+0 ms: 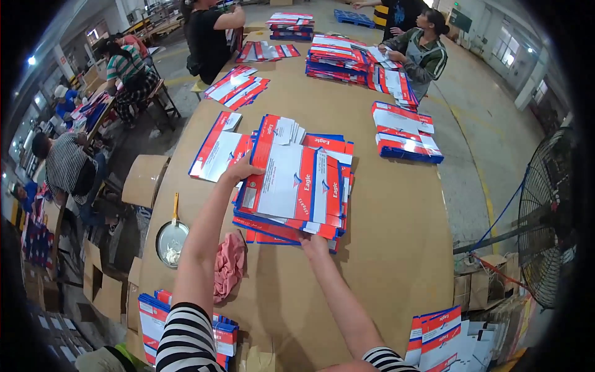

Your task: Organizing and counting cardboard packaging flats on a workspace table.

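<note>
A thick stack of flat printed carton blanks (288, 186), red, white and blue, sits in the middle of the brown table, its layers turned at slightly different angles. My left hand (243, 167) grips its left edge, thumb over the top sheet and the other fingers partly hidden. At the near edge, my right hand (315, 244) is closed on the lower side, with its fingers mostly hidden underneath. More blanks (218, 149) lie flat just left of the stack. A crumpled pink cloth (230, 266) rests by my left forearm, beside a round metal dish (171, 243) holding white paste and a brush (175, 208).
Further piles of blanks stand at the right (406, 133), far end (338, 59) and near left corner (152, 325) of the table (396, 248). Several people work around the far end and at left-hand tables. A large caged fan (542, 217) stands off the right edge.
</note>
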Motion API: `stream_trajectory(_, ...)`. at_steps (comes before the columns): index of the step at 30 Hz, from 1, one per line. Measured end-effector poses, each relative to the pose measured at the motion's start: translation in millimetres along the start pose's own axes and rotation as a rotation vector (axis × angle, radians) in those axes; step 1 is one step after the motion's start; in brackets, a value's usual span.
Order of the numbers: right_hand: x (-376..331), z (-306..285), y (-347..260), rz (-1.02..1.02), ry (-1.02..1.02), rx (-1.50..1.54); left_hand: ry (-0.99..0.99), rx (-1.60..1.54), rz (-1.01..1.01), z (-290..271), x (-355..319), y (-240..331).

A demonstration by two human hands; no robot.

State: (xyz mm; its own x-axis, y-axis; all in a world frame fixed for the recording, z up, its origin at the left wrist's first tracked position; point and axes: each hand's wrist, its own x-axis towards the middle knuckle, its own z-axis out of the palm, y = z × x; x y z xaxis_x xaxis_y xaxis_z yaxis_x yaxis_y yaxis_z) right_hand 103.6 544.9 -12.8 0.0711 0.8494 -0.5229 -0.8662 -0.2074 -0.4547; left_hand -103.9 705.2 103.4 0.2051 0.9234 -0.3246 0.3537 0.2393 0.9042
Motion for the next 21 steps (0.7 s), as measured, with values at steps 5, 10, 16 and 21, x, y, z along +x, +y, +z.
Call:
stream_trajectory(5, -37, -20, -42, 0.185, -0.151, -0.356, 0.092, -0.072, 0.022, -7, 5, -13)
stream_trajectory(10, -51, -41, -55, -0.703, 0.278, -0.735, 0.147, 0.223, 0.055, 9, -6, 6)
stream_trajectory(16, -18, -2, -47, -1.011, 0.158, -1.658, 0.268, 0.432, 0.118, 13, 13, -21)
stream_trajectory(21, 11, 21, -62, -0.766, 0.13, -1.841, 0.42, 0.546, 0.213, 4, 13, -39)
